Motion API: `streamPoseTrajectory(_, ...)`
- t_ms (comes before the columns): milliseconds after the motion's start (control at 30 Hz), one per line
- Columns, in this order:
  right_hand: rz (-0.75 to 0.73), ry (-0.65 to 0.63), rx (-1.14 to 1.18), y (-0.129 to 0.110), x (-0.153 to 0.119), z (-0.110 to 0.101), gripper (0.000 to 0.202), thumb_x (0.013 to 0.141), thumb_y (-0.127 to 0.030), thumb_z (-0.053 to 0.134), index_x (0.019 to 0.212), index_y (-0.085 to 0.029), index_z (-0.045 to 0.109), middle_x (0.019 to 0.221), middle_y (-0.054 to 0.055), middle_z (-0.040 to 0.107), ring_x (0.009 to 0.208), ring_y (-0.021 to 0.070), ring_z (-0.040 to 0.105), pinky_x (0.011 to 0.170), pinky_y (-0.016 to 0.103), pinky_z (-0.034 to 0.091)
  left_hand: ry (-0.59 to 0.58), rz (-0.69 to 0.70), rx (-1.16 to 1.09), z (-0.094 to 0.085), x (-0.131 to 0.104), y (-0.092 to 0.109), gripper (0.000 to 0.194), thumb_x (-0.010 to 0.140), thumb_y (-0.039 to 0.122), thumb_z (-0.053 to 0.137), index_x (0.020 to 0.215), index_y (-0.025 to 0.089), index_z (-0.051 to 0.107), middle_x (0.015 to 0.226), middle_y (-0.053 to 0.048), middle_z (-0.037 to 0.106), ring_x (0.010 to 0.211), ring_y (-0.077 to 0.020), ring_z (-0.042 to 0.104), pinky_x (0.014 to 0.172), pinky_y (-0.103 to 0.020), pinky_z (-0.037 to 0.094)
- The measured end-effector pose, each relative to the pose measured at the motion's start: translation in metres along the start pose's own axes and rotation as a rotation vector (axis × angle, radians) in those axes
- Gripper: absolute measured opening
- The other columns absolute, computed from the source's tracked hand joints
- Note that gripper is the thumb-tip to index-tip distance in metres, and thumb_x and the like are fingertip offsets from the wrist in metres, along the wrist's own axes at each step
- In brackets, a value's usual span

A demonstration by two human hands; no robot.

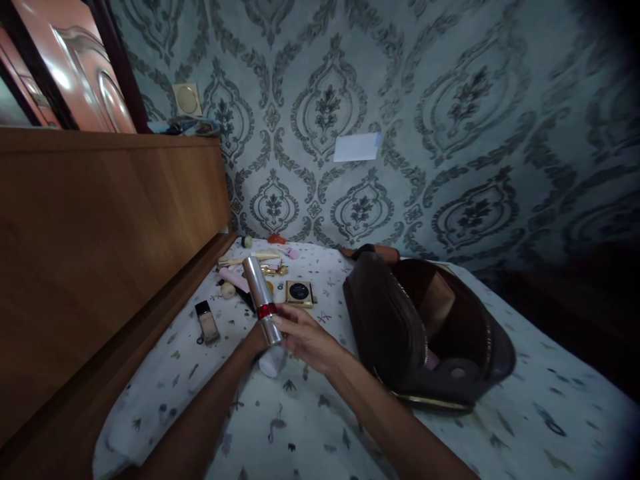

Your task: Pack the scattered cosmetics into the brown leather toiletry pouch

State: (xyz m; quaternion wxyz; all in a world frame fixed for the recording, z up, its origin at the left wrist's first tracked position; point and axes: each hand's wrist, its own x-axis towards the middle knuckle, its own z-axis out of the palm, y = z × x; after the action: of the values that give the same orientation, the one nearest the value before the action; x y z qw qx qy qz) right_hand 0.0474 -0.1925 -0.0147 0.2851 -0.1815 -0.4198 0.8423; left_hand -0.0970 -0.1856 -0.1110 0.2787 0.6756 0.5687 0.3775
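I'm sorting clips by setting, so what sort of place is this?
Probably a bedroom in a home: a printed cloth like a bedsheet lies beside a long wooden panel, perhaps a headboard, with ornate patterned wallpaper behind.

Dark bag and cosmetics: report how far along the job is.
Looks done: the compact and bottle lie out on the sheet. In hand: a silver tube, in the right hand. Possibly left: something pink inside the open bag. Whether it's packing or unpacking, I can't tell.
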Motion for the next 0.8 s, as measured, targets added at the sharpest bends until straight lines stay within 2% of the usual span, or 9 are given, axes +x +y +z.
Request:
streamPoseTrajectory(200,-0.059,0.123,0.077,0.007,-0.030,-0.035,0.046,0.065,-0.031,0.089,0.105,-0.019,0.070,0.088,0.002,0.073,0.068,0.0153,0.069,0.063,0.026,0.054,-0.031,0.036,-0.120,-0.005,0.003,0.013,0.027,0.094,0.036,0.054,0.088,0.013,0.067,0.087,-0.005,0.071,0.081,-0.0195,0.065,0.073,-0.031,0.054)
streamPoseTrajectory(333,-0.080,0.198,0.170,0.015,-0.042,-0.046,0.043,0.063,-0.027,0.091,0.100,-0.019,0.071,0.087,0.002,0.074,0.068,0.0149,0.070,0.067,0.027,0.057,-0.013,0.063,-0.128,-0.009,0.004,0.027,0.031,0.089,0.043,0.057,0.092,0.013,0.066,0.087,-0.005,0.071,0.077,-0.0201,0.062,0.069,-0.029,0.048)
streamPoseTrajectory(500,-0.100,0.293,0.244,0.022,-0.046,-0.052,0.043,0.060,-0.026,0.093,0.096,-0.019,0.071,0.085,0.001,0.075,0.067,0.0150,0.071,0.065,0.026,0.058,0.039,0.057,-0.116,-0.014,0.003,0.033,0.022,0.086,0.037,0.060,0.088,0.016,0.067,0.082,-0.003,0.068,0.075,-0.0194,0.058,0.072,-0.029,0.043)
streamPoseTrajectory(567,-0.107,0.324,0.246,0.025,-0.046,-0.054,0.045,0.057,-0.028,0.094,0.095,-0.019,0.071,0.085,0.001,0.075,0.065,0.0148,0.070,0.063,0.025,0.057,0.083,0.047,-0.143,-0.014,0.003,0.033,0.020,0.085,0.037,0.061,0.083,0.017,0.067,0.079,-0.002,0.066,0.075,-0.0188,0.057,0.074,-0.029,0.043)
streamPoseTrajectory(667,-0.126,0.341,0.230,0.030,-0.046,-0.059,0.046,0.057,-0.029,0.094,0.095,-0.019,0.072,0.090,0.003,0.075,0.067,0.0136,0.069,0.067,0.026,0.057,0.176,0.020,-0.226,-0.015,0.004,0.032,0.027,0.087,0.042,0.059,0.076,0.018,0.064,0.073,-0.001,0.062,0.072,-0.0175,0.055,0.073,-0.028,0.043)
streamPoseTrajectory(800,-0.176,0.365,0.140,0.035,-0.046,-0.064,0.047,0.060,-0.032,0.092,0.101,-0.020,0.073,0.099,0.004,0.074,0.076,0.0139,0.068,0.075,0.030,0.056,0.272,-0.054,-0.420,-0.014,0.004,0.033,0.041,0.091,0.056,0.052,0.093,0.017,0.064,0.080,-0.003,0.063,0.075,-0.0171,0.059,0.063,-0.025,0.044)
